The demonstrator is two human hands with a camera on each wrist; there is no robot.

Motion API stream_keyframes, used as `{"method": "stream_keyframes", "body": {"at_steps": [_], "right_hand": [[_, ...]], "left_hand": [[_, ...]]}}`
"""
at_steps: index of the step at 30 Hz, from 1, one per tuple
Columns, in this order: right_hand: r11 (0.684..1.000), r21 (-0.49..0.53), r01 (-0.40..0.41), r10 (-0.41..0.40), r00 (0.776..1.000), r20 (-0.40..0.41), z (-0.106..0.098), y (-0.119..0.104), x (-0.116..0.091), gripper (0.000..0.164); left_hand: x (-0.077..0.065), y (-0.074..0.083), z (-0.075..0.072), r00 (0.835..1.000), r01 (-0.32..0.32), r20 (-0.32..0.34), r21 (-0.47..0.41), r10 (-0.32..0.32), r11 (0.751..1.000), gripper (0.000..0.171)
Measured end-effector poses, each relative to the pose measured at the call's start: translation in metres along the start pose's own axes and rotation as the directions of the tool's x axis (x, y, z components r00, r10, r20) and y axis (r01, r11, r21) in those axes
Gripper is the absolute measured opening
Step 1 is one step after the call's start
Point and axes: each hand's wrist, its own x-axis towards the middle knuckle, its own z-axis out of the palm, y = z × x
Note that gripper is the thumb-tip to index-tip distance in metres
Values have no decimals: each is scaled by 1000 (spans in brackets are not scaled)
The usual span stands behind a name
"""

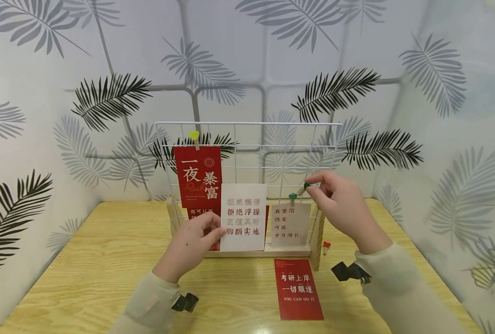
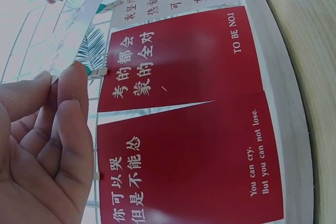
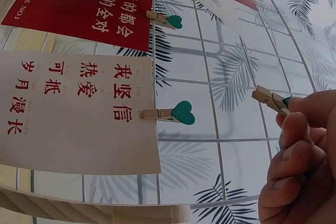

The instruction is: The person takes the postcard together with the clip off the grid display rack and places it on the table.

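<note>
My left hand [image 1: 197, 243] pinches a white card [image 1: 244, 217] with red and grey lettering by its left edge, in front of the white wire grid [image 1: 249, 124]. Between thumb and forefinger, my right hand [image 1: 342, 204] holds a small wooden clothespin [image 3: 270, 98] with a green heart, near the grid's right side. Below that hand a pale card [image 1: 290, 225] hangs by a clothespin with a teal heart [image 3: 182, 113]. Two red cards, one reading TO BE NO.1 [image 2: 184, 59] and one reading You can cry [image 2: 189, 161], hang behind the held card.
A tall red card [image 1: 199, 178] hangs upper left under a yellow heart clothespin [image 1: 194, 135]. Another red card [image 1: 298, 290] lies on the wooden table [image 1: 84, 264] before the stand's wooden base [image 1: 261, 254]. A red heart clothespin [image 1: 326, 247] lies right of the stand.
</note>
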Motion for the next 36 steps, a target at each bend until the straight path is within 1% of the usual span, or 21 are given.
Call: {"method": "stream_keyframes", "body": {"at_steps": [4, 11, 14, 18, 24, 29, 36], "right_hand": [[1000, 21, -10, 10, 1000, -9, 2, 4, -2, 19], [998, 38, -45, 46, 999, -17, 6, 13, -12, 18], [998, 34, -57, 58, 998, -17, 7, 16, -16, 17], [996, 26, -87, 87, 996, -3, 8, 21, -22, 19], [994, 39, -105, 105, 994, 10, 6, 31, -32, 21], [994, 49, -97, 97, 995, 10, 6, 40, -38, 18], [995, 55, -85, 84, 996, 23, 7, 48, -43, 16]], "left_hand": [[-2, -4, 1, 1000, 3, 10, -21, -3, 1000, 9], [-5, -7, 3, 1000, -4, 22, -20, 4, 1000, 8], [-6, -8, 4, 999, 1, 39, -45, 1, 999, 7], [-7, -9, 6, 998, 10, 63, -100, -3, 995, 6], [-9, -11, 9, 996, 29, 83, -142, -18, 989, 7], [-10, -14, 9, 996, 39, 89, -142, -26, 989, 6], [-14, -17, 11, 996, 37, 90, -120, -26, 992, 9]]}}
